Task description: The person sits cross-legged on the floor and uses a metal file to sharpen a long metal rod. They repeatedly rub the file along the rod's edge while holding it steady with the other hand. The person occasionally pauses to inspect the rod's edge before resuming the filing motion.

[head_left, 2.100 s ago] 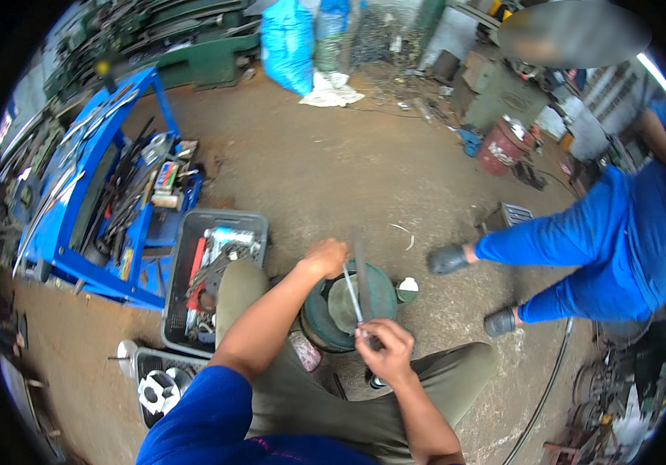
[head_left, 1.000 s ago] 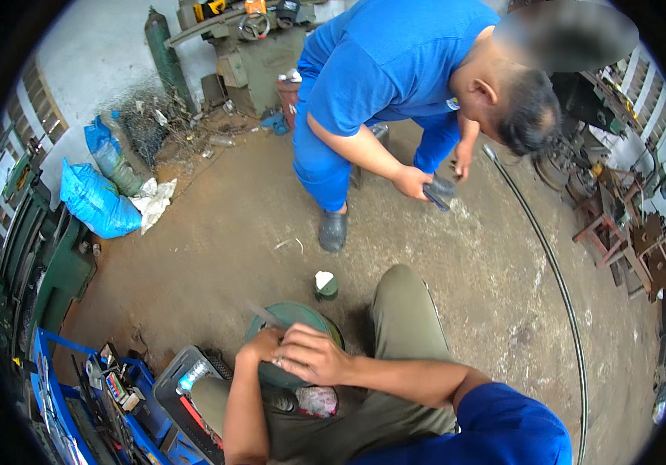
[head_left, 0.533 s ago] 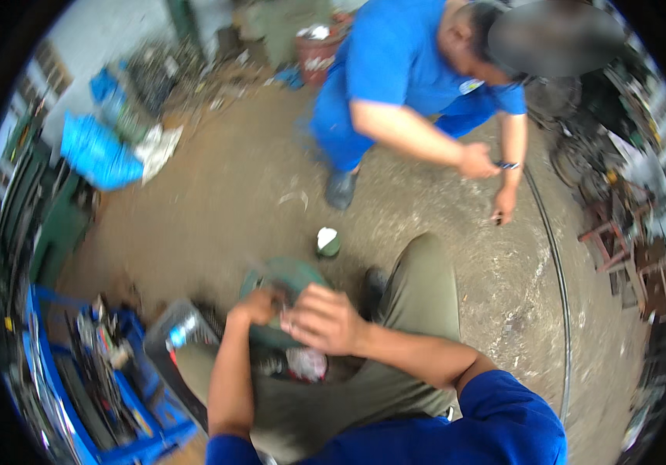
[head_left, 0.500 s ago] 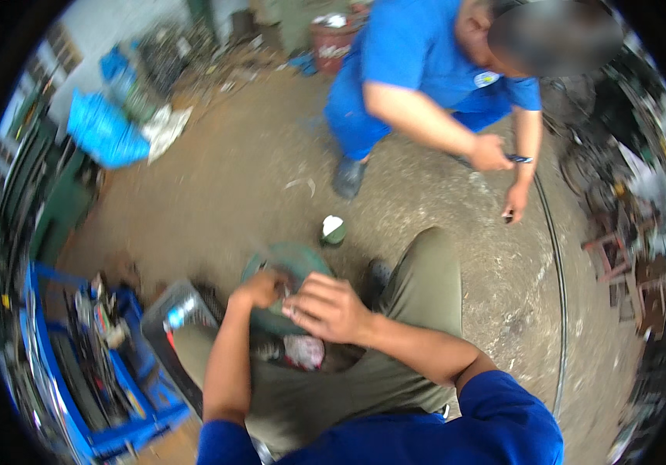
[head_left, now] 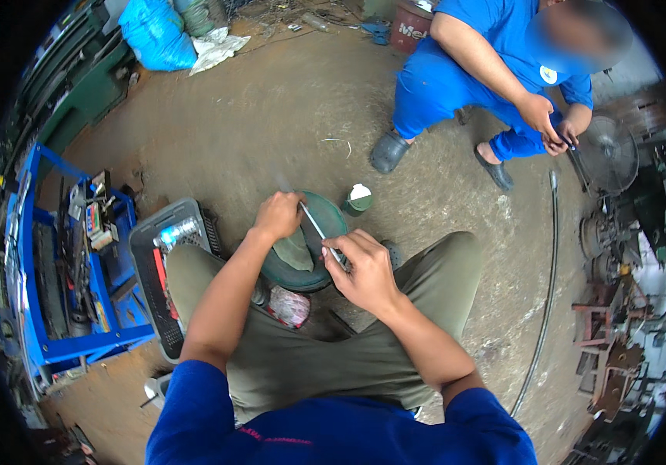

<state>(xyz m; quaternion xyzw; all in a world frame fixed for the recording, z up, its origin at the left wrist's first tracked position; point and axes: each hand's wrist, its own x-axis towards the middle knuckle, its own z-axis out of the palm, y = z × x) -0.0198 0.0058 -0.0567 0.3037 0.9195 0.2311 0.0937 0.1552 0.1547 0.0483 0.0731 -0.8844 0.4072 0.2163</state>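
A thin, light metal rod slants between my hands over a round green tub-like piece. My right hand is closed on its near end, thumb and fingers pinching it. At its far end my left hand has its fingers curled in against the rod tip. Under my left hand a grey-green lump, perhaps cloth or stone, lies on the round green piece. Just beyond it stands a small green cup with something white in it. A red-and-white bundle lies between my legs.
To the left are a grey plastic crate with a bottle and a blue metal rack of tools. A person in blue squats at far right, holding a dark tool. A black hose runs along the floor near a fan.
My view has shifted, so the scene sits differently. The rod between my hands now shows clearly, and my hands are farther apart. The other person's hands have come together.
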